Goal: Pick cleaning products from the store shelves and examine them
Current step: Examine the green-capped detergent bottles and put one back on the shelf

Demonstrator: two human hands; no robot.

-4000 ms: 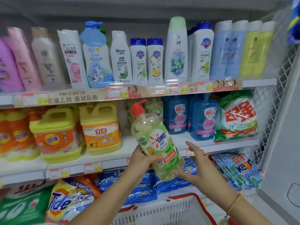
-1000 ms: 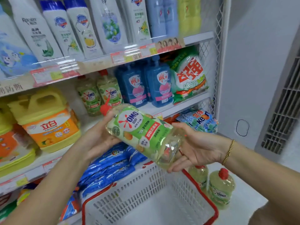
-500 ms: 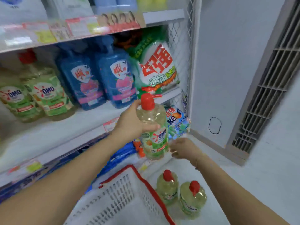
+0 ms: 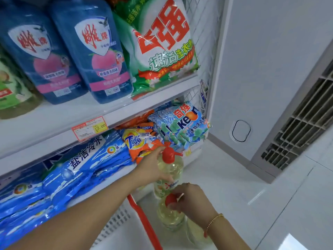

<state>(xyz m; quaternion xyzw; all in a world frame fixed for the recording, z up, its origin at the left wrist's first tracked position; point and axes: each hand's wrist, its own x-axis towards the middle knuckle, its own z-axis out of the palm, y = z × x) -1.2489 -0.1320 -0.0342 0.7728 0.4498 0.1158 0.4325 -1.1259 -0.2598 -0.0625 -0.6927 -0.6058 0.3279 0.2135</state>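
My left hand point(image 4: 153, 168) grips the neck of a clear OMO bottle point(image 4: 169, 175) with a red pump cap, held upright low over the floor beside the shelf end. Just in front of it stands a second like bottle point(image 4: 170, 216) on the floor. My right hand point(image 4: 191, 201) is over that bottle's top, fingers curled round its red cap. A third bottle point(image 4: 196, 233) stands on the floor under my right wrist, mostly hidden.
A white basket with a red rim point(image 4: 144, 222) sits at the bottom centre. The shelves hold blue detergent bottles point(image 4: 93, 51), a green-white powder bag point(image 4: 162, 47), Tide packs point(image 4: 140, 143), Keon bags point(image 4: 183, 123) and blue packs point(image 4: 75, 170). Right: grey wall point(image 4: 270, 69), vent grille point(image 4: 302, 127), white floor.
My left hand has lowered the OMO bottle toward the floor beside the two standing bottles. My right hand has dropped onto the red cap of the nearer floor bottle. The view tilted down.
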